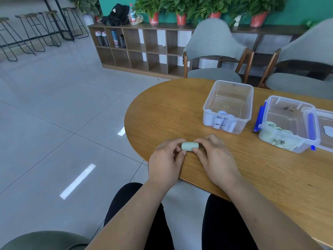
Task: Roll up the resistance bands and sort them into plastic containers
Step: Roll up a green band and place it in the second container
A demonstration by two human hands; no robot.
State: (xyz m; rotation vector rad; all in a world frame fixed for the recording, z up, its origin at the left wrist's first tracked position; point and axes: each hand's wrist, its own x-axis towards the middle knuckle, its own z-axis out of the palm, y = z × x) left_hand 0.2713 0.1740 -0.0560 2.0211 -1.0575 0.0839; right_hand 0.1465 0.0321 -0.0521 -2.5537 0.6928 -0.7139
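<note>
Green and pale, the rolled band (190, 146) lies on its side as a short, fat cylinder near the near edge of the table (162, 109), pinched at one end by the left hand (166, 159) and at the other by the right hand (214, 156). Whether it rests on the wood or is held just off it I cannot tell. The fingers (175, 141) of both hands are curled round its ends, thumbs on the near side and fingertips over the far side. That grasp looks meant to stop the coil springing loose, since stretchy band tends to unwind. No loose tail shows, so this band seems fully rolled and the sorting step is due. Well apart to the right stand the containers, open-topped so a roll can be dropped straight in. The clear tub (234, 91) nearer the hands holds white rolls (221, 121) bunched at its near wall. The clip-lid tub (288, 109) beyond it, with a blue clip (259, 116) hanging at its side, holds green rolls (277, 130) of the same tint as the one in hand, which marks it as the likely destination. A third tub (324, 112) is cut off by the right edge, with something pale inside that I cannot identify. One hand would need to take the whole roll, squeezing across the wrap, or it may uncoil during the carry.
</note>
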